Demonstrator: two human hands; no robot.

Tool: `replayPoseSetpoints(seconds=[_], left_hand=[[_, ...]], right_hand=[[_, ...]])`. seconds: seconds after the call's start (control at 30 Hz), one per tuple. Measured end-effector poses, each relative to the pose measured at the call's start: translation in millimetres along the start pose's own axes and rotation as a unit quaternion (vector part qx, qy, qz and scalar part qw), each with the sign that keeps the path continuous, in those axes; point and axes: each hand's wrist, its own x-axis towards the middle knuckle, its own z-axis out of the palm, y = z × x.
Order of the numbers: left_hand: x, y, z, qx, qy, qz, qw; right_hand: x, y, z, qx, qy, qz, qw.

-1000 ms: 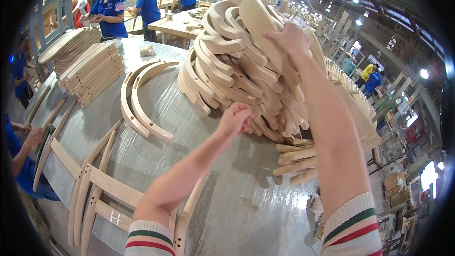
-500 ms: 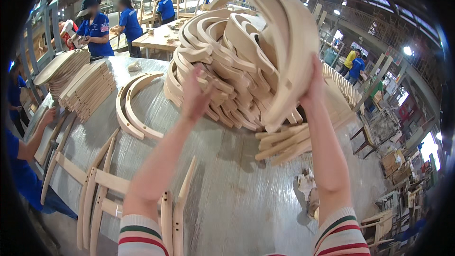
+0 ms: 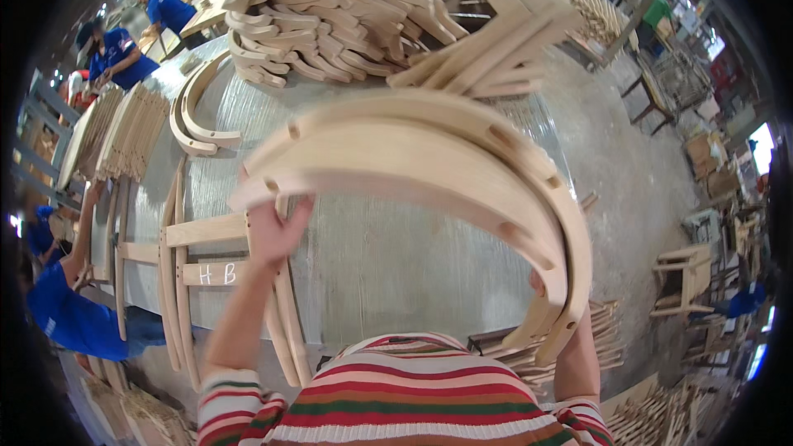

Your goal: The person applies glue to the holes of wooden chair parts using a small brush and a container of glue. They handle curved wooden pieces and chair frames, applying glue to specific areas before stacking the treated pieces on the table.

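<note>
Two curved wooden chair rails (image 3: 388,157), pale and with slots and holes along their edges, are held up in front of me, one against the other. My left hand (image 3: 279,230) grips their left end; its thumb and part of the palm show below the wood. At the right end, my right hand (image 3: 538,282) is mostly hidden behind the rails, with only a bit of the fingers showing. Beyond them rises a big pile of similar curved pieces (image 3: 306,25). Two more curved rails (image 3: 188,111) lie on the metal-topped table (image 3: 380,281), left of that pile.
Assembled wooden frames (image 3: 206,234) lie at the left of the table, beside stacked slats (image 3: 132,128). Straight wooden pieces (image 3: 487,49) sit right of the pile. A co-worker in blue (image 3: 83,306) reaches in from the left. Bundled sticks (image 3: 607,330) are at the lower right.
The curved rails have come off the pile toward me and turned to lie across my view. My left hand, earlier empty beside the pile, now grips their left end. My view has tilted down.
</note>
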Motion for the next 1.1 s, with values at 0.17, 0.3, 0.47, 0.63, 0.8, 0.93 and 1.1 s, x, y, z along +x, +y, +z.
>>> replayPoseSetpoints(seconds=[0.17, 0.3, 0.47, 0.63, 0.8, 0.93, 1.1], left_hand=[[-126, 27, 39, 0.075, -0.144, -0.264, 0.951], [-147, 63, 40, 0.044, -0.394, -0.264, 0.879], [-116, 60, 57, 0.244, -0.184, 0.006, 0.952], [-108, 18, 91, 0.283, -0.261, -0.017, 0.923], [-143, -27, 87, 0.278, -0.214, -0.046, 0.936], [-159, -21, 64, 0.313, -0.153, -0.106, 0.931], [-139, -12, 33, 0.281, -0.184, -0.206, 0.919]], right_hand=[[-54, 31, -57, 0.007, 0.197, 0.212, 0.957], [-40, 38, -45, -0.201, 0.248, 0.24, 0.917], [-37, 26, -64, -0.545, 0.078, 0.098, 0.829], [-39, 51, -37, -0.646, 0.128, 0.057, 0.75], [-24, 62, -34, -0.763, 0.071, -0.068, 0.639], [14, 52, -17, -0.759, 0.009, -0.049, 0.649], [47, 70, -1, -0.769, -0.066, -0.078, 0.632]])
